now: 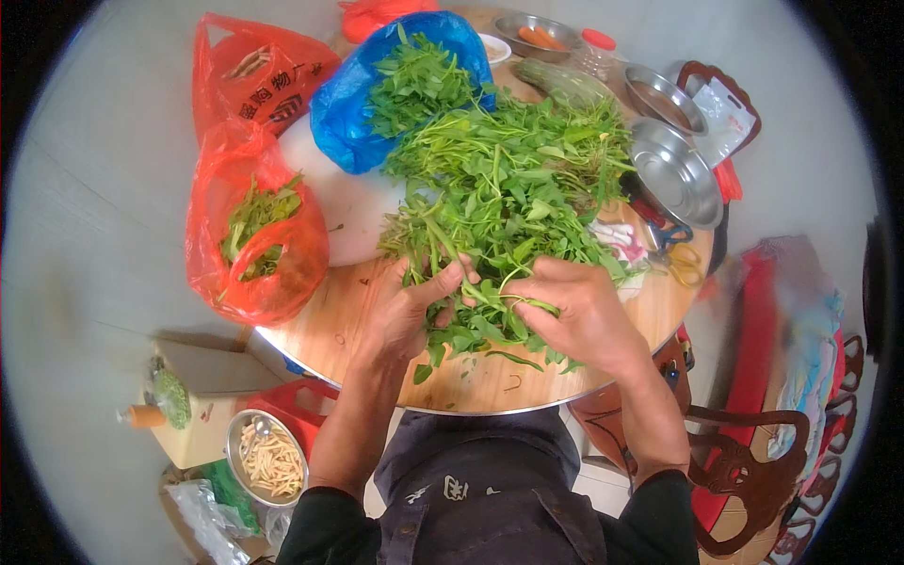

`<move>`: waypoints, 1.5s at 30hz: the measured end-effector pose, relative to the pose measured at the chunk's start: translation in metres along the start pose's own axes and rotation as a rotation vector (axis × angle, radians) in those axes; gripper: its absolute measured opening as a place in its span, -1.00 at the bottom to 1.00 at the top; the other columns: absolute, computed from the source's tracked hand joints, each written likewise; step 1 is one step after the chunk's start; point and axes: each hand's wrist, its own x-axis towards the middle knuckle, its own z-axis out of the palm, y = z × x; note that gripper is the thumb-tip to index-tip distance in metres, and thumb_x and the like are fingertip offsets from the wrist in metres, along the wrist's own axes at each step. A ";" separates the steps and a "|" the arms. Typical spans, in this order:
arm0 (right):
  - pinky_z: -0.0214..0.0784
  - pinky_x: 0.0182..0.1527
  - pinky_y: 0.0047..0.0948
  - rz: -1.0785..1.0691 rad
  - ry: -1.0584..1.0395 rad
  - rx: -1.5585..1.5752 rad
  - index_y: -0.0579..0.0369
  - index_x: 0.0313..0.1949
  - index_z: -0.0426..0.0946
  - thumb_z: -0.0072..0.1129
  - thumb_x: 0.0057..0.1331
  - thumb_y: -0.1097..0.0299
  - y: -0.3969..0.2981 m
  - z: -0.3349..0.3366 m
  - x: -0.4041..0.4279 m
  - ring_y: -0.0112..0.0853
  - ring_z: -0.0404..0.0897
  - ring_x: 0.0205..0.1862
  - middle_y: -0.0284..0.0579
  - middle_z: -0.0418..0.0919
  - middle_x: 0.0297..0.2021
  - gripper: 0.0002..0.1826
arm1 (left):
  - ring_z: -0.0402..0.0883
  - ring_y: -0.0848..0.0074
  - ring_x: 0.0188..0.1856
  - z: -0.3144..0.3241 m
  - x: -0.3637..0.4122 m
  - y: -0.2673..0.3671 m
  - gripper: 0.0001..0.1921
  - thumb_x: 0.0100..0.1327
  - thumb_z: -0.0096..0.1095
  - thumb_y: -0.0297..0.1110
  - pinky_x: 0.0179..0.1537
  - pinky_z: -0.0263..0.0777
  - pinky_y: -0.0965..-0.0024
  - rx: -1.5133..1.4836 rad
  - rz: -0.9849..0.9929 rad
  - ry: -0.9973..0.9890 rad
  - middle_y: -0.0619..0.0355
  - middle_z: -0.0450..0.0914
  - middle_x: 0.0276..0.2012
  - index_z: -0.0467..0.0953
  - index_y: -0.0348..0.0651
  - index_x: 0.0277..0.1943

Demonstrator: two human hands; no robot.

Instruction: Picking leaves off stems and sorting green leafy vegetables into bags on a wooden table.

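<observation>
A large heap of leafy green vegetables (515, 183) with thin stems covers the middle of the round wooden table (325, 339). At its near edge, my left hand (417, 304) grips several green stems between thumb and fingers. Just to its right, my right hand (572, 304) pinches a thin stem of the same greens, its fingertips curled inward. Leaves hang below both hands over the wood. Behind the heap, a blue plastic bag (346, 113) lies spread with more picked greens (424, 85) in it. A red plastic bag (282, 296) on the left holds some greens too.
Another red bag (304, 70) stands behind. Steel bowls (678, 173), a gourd-like vegetable (565, 81), a red-lidded jar (599, 49) and yellow-handled scissors (685, 265) sit along the far and right side. A bowl of pale cut strips (272, 459) is lower left; a carved wooden chair (748, 452) is at right.
</observation>
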 end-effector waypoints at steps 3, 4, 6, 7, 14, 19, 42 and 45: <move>0.40 -0.41 -0.19 -0.019 0.074 -0.052 0.06 -0.21 0.68 0.27 0.18 0.44 -0.002 0.012 -0.003 -0.07 0.56 -0.46 -0.09 0.48 -0.48 -0.83 | 0.63 0.55 -0.33 0.008 -0.003 -0.002 -0.76 0.38 0.33 -0.38 -0.52 0.33 0.54 0.059 0.063 0.071 0.06 0.71 -0.18 0.54 -0.28 0.02; 0.43 -0.37 -0.22 0.061 0.164 -0.091 0.08 -0.22 0.68 0.27 0.17 0.45 -0.004 0.020 -0.003 -0.10 0.59 -0.44 -0.06 0.52 -0.45 -0.83 | 0.61 0.57 -0.34 0.009 -0.005 -0.004 -0.76 0.38 0.33 -0.39 -0.51 0.37 0.54 0.114 0.135 0.092 0.03 0.72 -0.15 0.53 -0.29 0.02; 0.46 -0.33 -0.24 0.141 0.256 -0.136 0.10 -0.23 0.68 0.27 0.16 0.45 0.004 0.030 -0.003 -0.13 0.61 -0.41 -0.03 0.55 -0.42 -0.83 | 0.60 0.58 -0.35 0.008 -0.007 -0.011 -0.75 0.38 0.33 -0.41 -0.50 0.39 0.54 0.157 0.223 0.068 0.01 0.73 -0.13 0.52 -0.30 0.04; 0.46 -0.28 -0.30 0.235 0.382 -0.008 0.12 -0.22 0.67 0.27 0.20 0.43 0.014 0.037 -0.004 -0.22 0.62 -0.39 -0.07 0.60 -0.38 -0.85 | 0.59 0.59 -0.36 0.006 -0.007 -0.016 -0.73 0.38 0.33 -0.42 -0.49 0.42 0.54 0.202 0.311 0.046 -0.01 0.73 -0.12 0.50 -0.31 0.06; 0.33 -0.12 -0.54 0.633 0.565 0.382 0.16 -0.15 0.62 0.14 0.46 0.20 0.033 -0.006 -0.011 -0.54 0.48 -0.28 -0.38 0.59 -0.30 -0.74 | 0.52 0.55 -0.48 -0.017 -0.002 -0.033 -0.69 0.40 0.31 -0.40 -0.47 0.43 0.53 -0.078 0.462 0.088 -0.09 0.70 -0.09 0.42 -0.22 0.12; 0.30 -0.19 -0.56 0.611 0.537 0.429 0.16 -0.09 0.58 0.13 0.48 0.20 0.042 -0.022 -0.020 -0.58 0.47 -0.26 -0.31 0.59 -0.24 -0.73 | 0.58 0.43 -0.41 -0.028 0.000 -0.025 -0.73 0.35 0.30 -0.46 -0.45 0.49 0.42 -0.066 0.437 0.084 -0.14 0.68 -0.10 0.47 -0.24 0.06; 0.34 -0.13 -0.49 0.363 0.140 0.455 0.14 -0.13 0.64 0.20 0.39 0.01 0.052 -0.044 0.261 -0.50 0.49 -0.31 -0.29 0.59 -0.33 -0.60 | 0.52 0.53 -0.42 -0.133 -0.075 0.142 -0.74 0.44 0.17 -0.30 -0.50 0.49 0.56 -0.211 0.637 0.399 0.20 0.50 -0.29 0.45 -0.25 0.06; 0.43 -0.24 -0.45 0.373 0.050 0.584 0.17 -0.01 0.58 0.21 0.40 0.00 0.089 -0.028 0.331 -0.47 0.53 -0.24 -0.22 0.60 -0.23 -0.55 | 0.52 0.58 -0.42 -0.149 -0.071 0.151 -0.75 0.42 0.20 -0.31 -0.53 0.46 0.60 -0.201 0.577 0.376 0.18 0.51 -0.31 0.47 -0.28 0.02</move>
